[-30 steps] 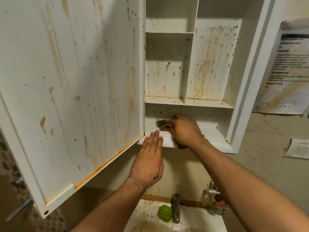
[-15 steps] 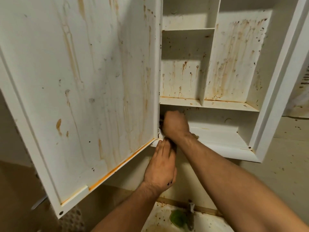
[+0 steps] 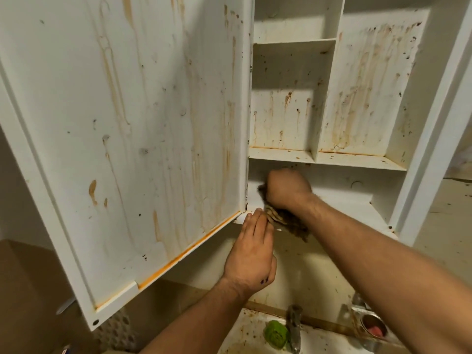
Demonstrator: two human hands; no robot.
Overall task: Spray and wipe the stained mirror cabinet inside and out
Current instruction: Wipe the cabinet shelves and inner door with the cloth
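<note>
The white cabinet (image 3: 357, 162) hangs open, its back walls and shelves streaked with brown and orange stains. Its door (image 3: 132, 139) swings out to the left, the inner face covered in drip marks, with an orange line along the bottom edge. My right hand (image 3: 287, 189) grips a dirty brown cloth (image 3: 288, 222) at the left end of the lowest shelf, by the hinge corner. Below it, my left hand (image 3: 251, 251) lies flat with straight fingers, its fingertips touching the cabinet's bottom front edge next to the cloth.
Below the cabinet is a stained sink (image 3: 255, 335) with a metal tap (image 3: 293, 328) and a green object (image 3: 275, 333) beside it. A metal cup (image 3: 371, 327) stands at the right. Stained wall (image 3: 447, 226) lies right of the cabinet.
My right hand slid the cloth left along the lowest shelf to the hinge corner, then drew it slightly toward the front edge. The view shifted closer and rightward; my left hand stayed under the edge.
</note>
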